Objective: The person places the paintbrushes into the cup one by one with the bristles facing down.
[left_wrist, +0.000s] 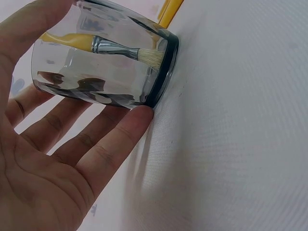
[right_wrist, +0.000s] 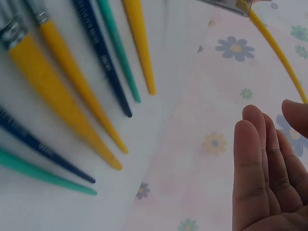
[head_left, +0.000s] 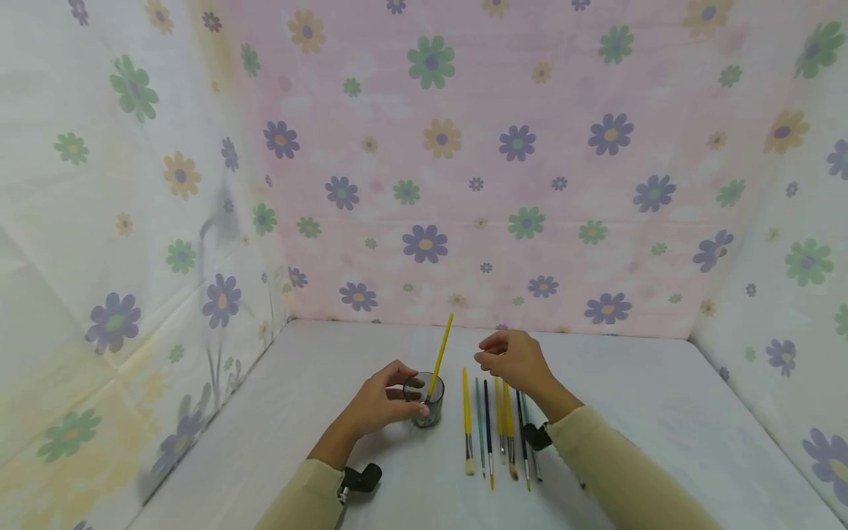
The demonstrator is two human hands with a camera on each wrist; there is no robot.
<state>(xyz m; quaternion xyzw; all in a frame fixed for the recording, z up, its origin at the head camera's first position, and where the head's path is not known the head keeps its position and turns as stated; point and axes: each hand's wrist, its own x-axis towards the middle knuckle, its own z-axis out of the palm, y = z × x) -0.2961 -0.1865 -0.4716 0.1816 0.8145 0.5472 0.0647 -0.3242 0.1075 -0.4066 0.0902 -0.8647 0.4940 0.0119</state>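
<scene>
A clear drinking glass (head_left: 430, 421) stands on the white table, with my left hand (head_left: 374, 405) curled round its side. Inside it leans a yellow paintbrush (head_left: 442, 353), handle up; the left wrist view shows its pale bristles (left_wrist: 151, 58) down at the glass's dark base. My right hand (head_left: 520, 362) hovers just right of the glass, fingers loosely bent and holding nothing. Beneath and in front of that hand lie several paintbrushes in a row, among them a yellow brush (head_left: 467, 412), a teal brush (head_left: 480, 419) and a dark blue brush (head_left: 488, 423). The right forearm covers some brushes.
Flower-printed cloth (head_left: 477, 206) closes off the back and both sides of the table (head_left: 636, 397). A small black wrist camera (head_left: 363, 478) sits at the left cuff, another black camera (head_left: 536, 437) at the right cuff, close over the brushes.
</scene>
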